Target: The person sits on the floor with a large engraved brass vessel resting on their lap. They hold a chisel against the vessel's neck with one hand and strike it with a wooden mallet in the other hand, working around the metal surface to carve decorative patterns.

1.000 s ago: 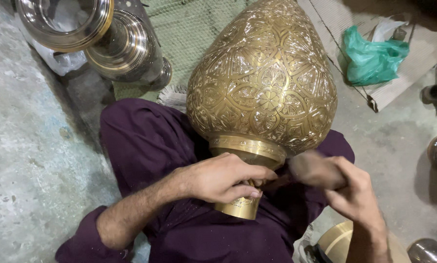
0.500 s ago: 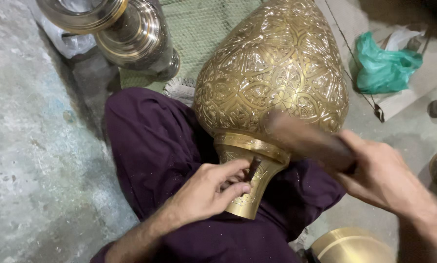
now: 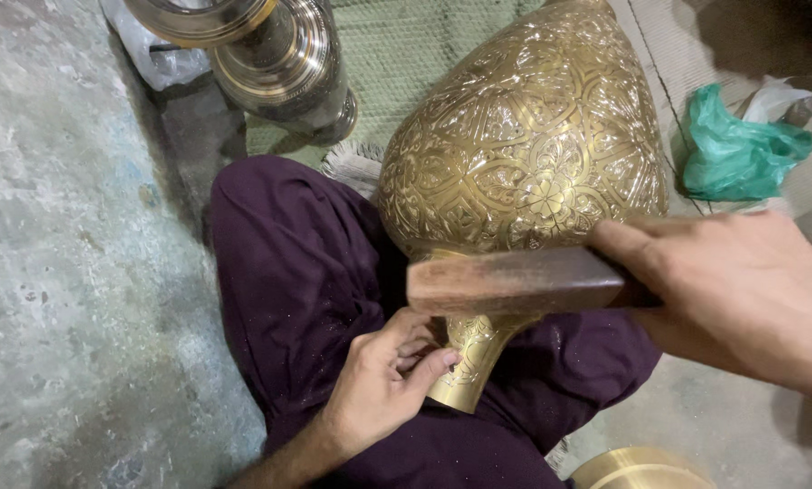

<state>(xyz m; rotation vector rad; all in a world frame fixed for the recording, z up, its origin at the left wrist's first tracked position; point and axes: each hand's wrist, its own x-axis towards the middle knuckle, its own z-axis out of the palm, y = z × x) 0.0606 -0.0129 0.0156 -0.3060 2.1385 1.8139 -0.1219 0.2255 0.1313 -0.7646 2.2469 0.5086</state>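
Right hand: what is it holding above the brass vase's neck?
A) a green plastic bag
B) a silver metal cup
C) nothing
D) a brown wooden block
D: the right hand grips a brown wooden block held level over the narrow neck of the engraved brass vase, while the green bag lies apart on the floor.

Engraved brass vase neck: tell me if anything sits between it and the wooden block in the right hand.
Nothing visible does. The brown wooden block, gripped by the right hand, hangs just in front of the engraved brass vase where body meets neck. The left hand grips the neck lower down, below the block, not between them.
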